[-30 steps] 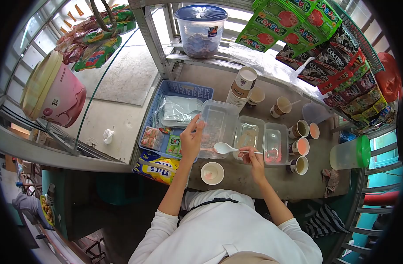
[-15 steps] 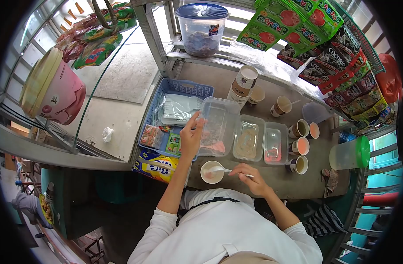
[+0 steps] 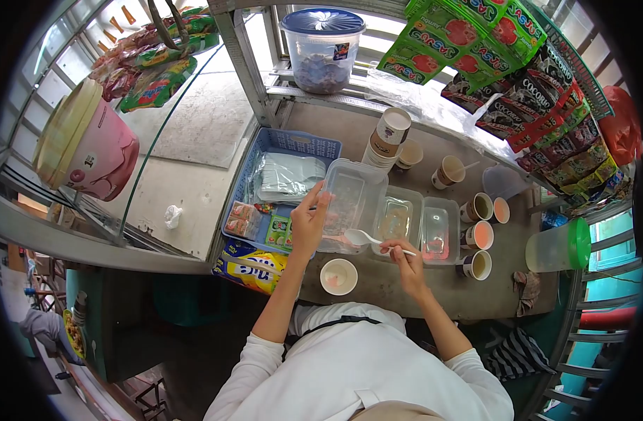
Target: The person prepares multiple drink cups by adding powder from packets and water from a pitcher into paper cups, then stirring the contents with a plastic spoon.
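Note:
My right hand pinches the handle of a white plastic spoon, whose bowl hovers over the near edge of a clear plastic container. With its fingers on the left rim of that container, my left hand steadies it. Some pink stuff shows in the container's near end. Below the spoon stands a paper cup with a little pale and pink content at the bottom. To the right are two more clear containers, one with brownish content and one with pink pieces.
Paper cups with green and orange-pink contents stand at the right. Stacked cups rise at the back. A blue basket of packets lies left. Drink sachets hang above, and a green-lidded jar stands far right.
The spoon has come up out of the paper cup and moved up toward the container, carried by my right hand. My left hand stays at the container's rim.

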Demonstrator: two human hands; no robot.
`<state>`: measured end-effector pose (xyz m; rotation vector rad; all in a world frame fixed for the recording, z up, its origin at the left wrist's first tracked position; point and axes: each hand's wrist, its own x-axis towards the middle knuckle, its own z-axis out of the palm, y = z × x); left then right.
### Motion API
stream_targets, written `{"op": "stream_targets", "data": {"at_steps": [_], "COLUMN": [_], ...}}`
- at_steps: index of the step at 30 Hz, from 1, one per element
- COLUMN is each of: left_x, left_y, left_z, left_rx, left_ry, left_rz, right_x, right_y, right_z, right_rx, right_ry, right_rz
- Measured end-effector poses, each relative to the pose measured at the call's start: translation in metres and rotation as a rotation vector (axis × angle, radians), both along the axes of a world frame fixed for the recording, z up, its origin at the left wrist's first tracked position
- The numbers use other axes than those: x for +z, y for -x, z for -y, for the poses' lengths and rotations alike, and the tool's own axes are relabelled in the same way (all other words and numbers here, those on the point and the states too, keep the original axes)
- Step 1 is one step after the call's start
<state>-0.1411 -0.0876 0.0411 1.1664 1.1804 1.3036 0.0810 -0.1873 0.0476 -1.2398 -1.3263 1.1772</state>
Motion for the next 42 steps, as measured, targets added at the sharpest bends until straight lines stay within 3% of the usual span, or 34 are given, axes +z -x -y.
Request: {"op": "stream_targets", "data": {"at_steps": [7,11,16,19,25,31,37,42], "left_x": [-0.006,-0.003,-0.004,-0.005,-0.002,-0.003,-0.001,-0.003], "left_y": [0.0,0.001,0.0,0.002,0.001,0.001,0.001,-0.003], "left_z": [0.001,0.001,0.0,-0.001,0.0,0.0,0.001,0.0], "left_rx": [0.02,-0.034,0.014,0.036,0.028,-0.023,-0.047,0.005], "left_ry": [0.013,0.022,-0.006,-0.005,-0.016,-0.002,-0.013,-0.031], "left_rz": [-0.04,-0.131,-0.065,-0.046,-0.023,-0.058,-0.084,-0.025], "right_x": [-0.017,-0.021,-0.016,-0.005,0.027,0.016,0.009,-0.005], "right_y": [0.001,-0.002,-0.003,-0.007,-0.009,-0.008,-0.005,0.0], "right_z": [-0.002,-0.004,-0.002,0.006,0.025,0.02,-0.001,0.001], "right_rx": [-0.086,-0.09,-0.105,-0.054,0.295,0.075,-0.029,-0.056], "right_ry": [0.119,0.211,0.229,0.197,0.091,0.069,-0.067,0.026], "right_rz": [-0.252,-0.28,-0.333,-0.29,-0.021,-0.106,0.161,-0.051]}}
